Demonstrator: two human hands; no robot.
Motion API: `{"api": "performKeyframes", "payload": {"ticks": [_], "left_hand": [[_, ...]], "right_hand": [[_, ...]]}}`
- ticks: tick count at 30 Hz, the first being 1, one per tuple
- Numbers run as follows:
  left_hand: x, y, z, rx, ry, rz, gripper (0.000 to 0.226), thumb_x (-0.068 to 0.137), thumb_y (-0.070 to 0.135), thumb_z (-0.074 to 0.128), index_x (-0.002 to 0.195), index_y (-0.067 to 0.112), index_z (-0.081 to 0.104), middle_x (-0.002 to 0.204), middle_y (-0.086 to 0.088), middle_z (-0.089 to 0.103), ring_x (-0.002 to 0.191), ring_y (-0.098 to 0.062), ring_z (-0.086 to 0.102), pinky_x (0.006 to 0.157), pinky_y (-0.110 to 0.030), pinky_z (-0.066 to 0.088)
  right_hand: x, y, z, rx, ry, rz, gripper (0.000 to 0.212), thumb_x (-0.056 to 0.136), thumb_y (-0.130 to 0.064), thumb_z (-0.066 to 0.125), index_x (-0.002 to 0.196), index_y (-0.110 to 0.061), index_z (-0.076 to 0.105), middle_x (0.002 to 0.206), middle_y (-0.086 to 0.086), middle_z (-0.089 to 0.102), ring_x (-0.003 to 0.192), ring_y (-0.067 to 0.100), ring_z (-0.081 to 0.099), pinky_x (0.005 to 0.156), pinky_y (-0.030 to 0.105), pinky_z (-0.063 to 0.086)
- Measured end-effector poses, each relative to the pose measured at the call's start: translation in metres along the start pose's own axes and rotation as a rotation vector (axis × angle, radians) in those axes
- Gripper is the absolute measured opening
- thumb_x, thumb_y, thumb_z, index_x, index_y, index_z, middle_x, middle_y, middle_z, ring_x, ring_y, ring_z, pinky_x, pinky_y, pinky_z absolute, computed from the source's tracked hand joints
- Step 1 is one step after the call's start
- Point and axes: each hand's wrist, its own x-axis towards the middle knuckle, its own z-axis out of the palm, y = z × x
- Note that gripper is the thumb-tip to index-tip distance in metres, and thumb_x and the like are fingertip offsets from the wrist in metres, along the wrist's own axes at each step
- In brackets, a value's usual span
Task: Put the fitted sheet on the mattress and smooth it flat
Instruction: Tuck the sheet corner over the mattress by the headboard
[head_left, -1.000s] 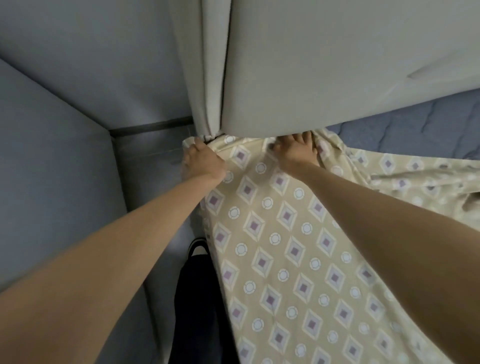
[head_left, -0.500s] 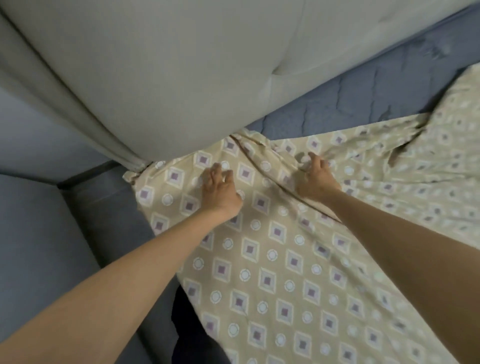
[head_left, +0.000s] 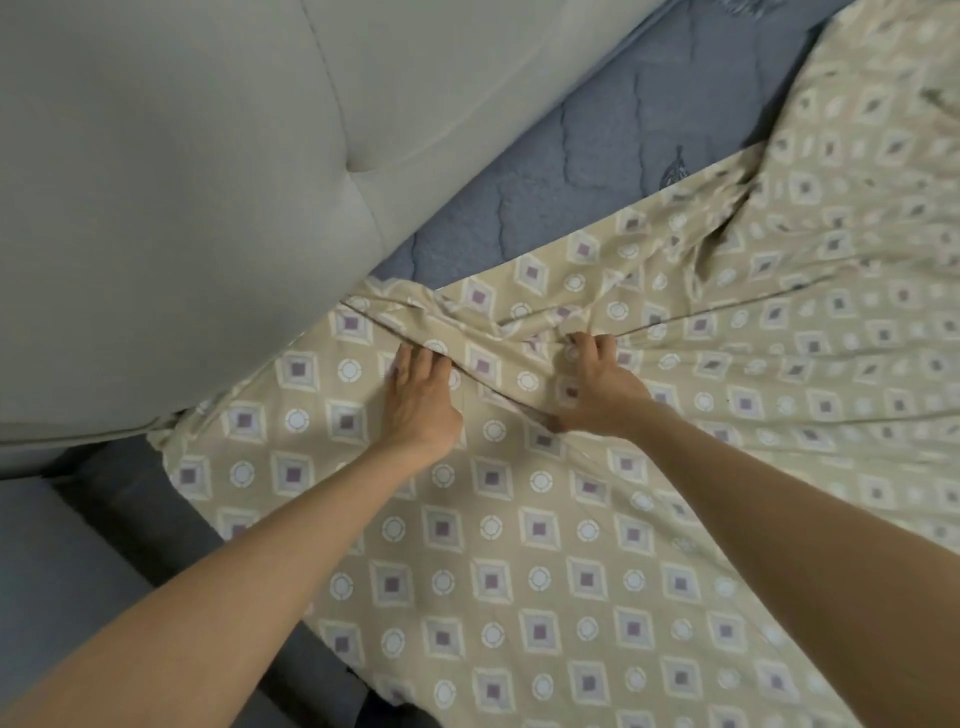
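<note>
The beige fitted sheet (head_left: 519, 545) with purple diamonds and white circles covers the near corner of the blue quilted mattress (head_left: 597, 156). Its far edge lies bunched in folds along the headboard, and a strip of bare mattress shows beyond it. My left hand (head_left: 418, 400) lies flat on the sheet with straight fingers, fingertips at a raised fold. My right hand (head_left: 597, 387) rests on the sheet just to the right, its fingertips curled into the bunched fabric. Creases fan out to the right from that bunch.
A grey padded headboard (head_left: 208, 182) fills the upper left, tight against the mattress. Left of the bed runs a dark gap (head_left: 135, 514) and a grey wall (head_left: 47, 587). The sheet lies crumpled at the upper right (head_left: 857, 156).
Both hands have left the mattress corner by the headboard and moved right onto the sheet's top. My view has swung right, showing more bare mattress. The right hand now bunches fabric.
</note>
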Motion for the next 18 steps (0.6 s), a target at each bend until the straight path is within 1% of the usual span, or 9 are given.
{"api": "performKeyframes", "payload": {"ticks": [1,3,5,7,10,11,13,16,18], "left_hand": [[-0.001,0.001,0.001,0.009,0.002,-0.006,0.066,0.084,0.008,0.049,0.146,0.009,0.026,0.156,-0.006,0.015,0.148,-0.031,-0.002,0.121,-0.040,0.008],[-0.002,0.007,0.003,0.017,-0.013,-0.016,0.067,0.085,0.008,0.048,0.147,0.008,0.022,0.157,-0.008,0.010,0.148,-0.032,-0.005,0.121,-0.042,0.007],[0.000,0.012,0.002,0.033,-0.022,-0.020,0.068,0.087,0.009,0.046,0.148,0.007,0.018,0.157,-0.010,0.005,0.147,-0.032,-0.006,0.121,-0.043,0.008],[0.004,0.016,-0.002,0.050,-0.030,-0.022,0.067,0.089,0.011,0.045,0.149,0.008,0.016,0.158,-0.013,0.002,0.147,-0.033,-0.008,0.121,-0.043,0.007],[0.011,0.019,-0.008,0.048,-0.021,-0.034,0.067,0.090,0.014,0.044,0.150,0.010,0.013,0.158,-0.013,-0.003,0.147,-0.033,-0.011,0.122,-0.041,0.002],[0.014,0.020,-0.011,0.041,-0.026,-0.041,0.068,0.091,0.015,0.044,0.151,0.011,0.012,0.159,-0.012,-0.005,0.147,-0.032,-0.012,0.122,-0.041,0.001],[0.021,0.023,-0.014,0.032,-0.058,-0.061,0.071,0.091,0.016,0.043,0.152,0.013,0.007,0.159,-0.013,-0.009,0.147,-0.032,-0.014,0.121,-0.043,0.001],[0.022,0.029,-0.017,0.025,-0.103,-0.090,0.071,0.093,0.017,0.041,0.152,0.013,0.002,0.158,-0.016,-0.012,0.146,-0.034,-0.014,0.121,-0.045,0.002],[0.019,0.033,-0.018,0.018,-0.120,-0.101,0.069,0.094,0.017,0.040,0.152,0.010,0.002,0.158,-0.019,-0.011,0.146,-0.035,-0.015,0.120,-0.045,0.002]], "right_hand": [[0.001,0.003,-0.002,-0.122,0.004,0.000,0.087,0.076,-0.033,0.076,0.141,-0.014,0.021,0.134,0.010,0.035,0.102,0.032,0.058,0.080,0.037,0.048],[0.001,0.007,-0.009,-0.317,0.047,-0.016,0.059,0.090,-0.024,0.060,0.140,-0.014,0.031,0.132,0.011,0.047,0.108,0.034,0.059,0.082,0.038,0.046],[0.002,0.011,-0.015,-0.400,0.116,-0.037,0.046,0.097,-0.017,0.046,0.140,-0.012,0.034,0.131,0.013,0.047,0.106,0.036,0.059,0.080,0.039,0.046],[0.002,0.014,-0.019,-0.344,0.180,-0.038,0.041,0.097,-0.013,0.042,0.137,-0.009,0.037,0.130,0.015,0.043,0.098,0.039,0.061,0.070,0.039,0.043],[0.003,0.011,-0.023,-0.087,0.249,-0.009,0.019,0.094,-0.014,0.041,0.112,-0.009,0.041,0.114,0.020,0.056,0.090,0.040,0.060,0.064,0.034,0.036],[0.005,0.009,-0.027,-0.010,0.256,0.017,0.017,0.092,-0.016,0.043,0.107,-0.009,0.039,0.107,0.020,0.059,0.089,0.040,0.059,0.063,0.034,0.035],[0.012,0.005,-0.038,0.082,0.238,0.064,0.027,0.088,-0.019,0.047,0.111,-0.009,0.038,0.102,0.019,0.061,0.089,0.038,0.058,0.065,0.034,0.038],[0.025,-0.002,-0.056,0.203,0.255,0.127,0.044,0.090,-0.031,0.044,0.129,-0.017,0.032,0.098,0.011,0.063,0.086,0.031,0.059,0.073,0.037,0.043],[0.037,-0.006,-0.068,0.170,0.286,0.146,0.055,0.095,-0.036,0.036,0.146,-0.026,0.018,0.100,0.011,0.065,0.091,0.032,0.062,0.076,0.039,0.044]]}}
